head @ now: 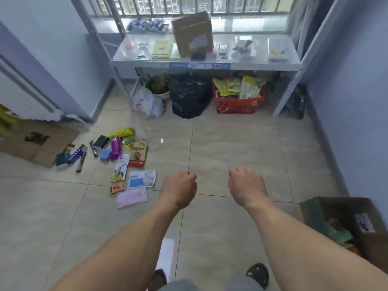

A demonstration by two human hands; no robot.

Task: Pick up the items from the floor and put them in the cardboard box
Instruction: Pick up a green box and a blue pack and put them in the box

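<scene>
Several small items lie scattered on the tiled floor at left centre: a pink packet (131,197), a blue-and-white packet (142,179), a small orange sachet (117,187), a red snack bag (137,153), a purple pack (116,148), a yellow-green wrapper (122,132) and dark pens (81,158). The open cardboard box (348,223) stands at the lower right with some goods inside. My left hand (178,186) and my right hand (246,185) are both stretched forward over bare floor, fists closed, holding nothing. The left fist is just right of the packets.
A metal shelf (205,65) with a box and stationery stands ahead; beneath it are a white bag, a black bin bag (189,95) and a red basket (239,101) of snacks. A flattened cardboard box (35,141) lies at the left wall. My sandalled feet show below.
</scene>
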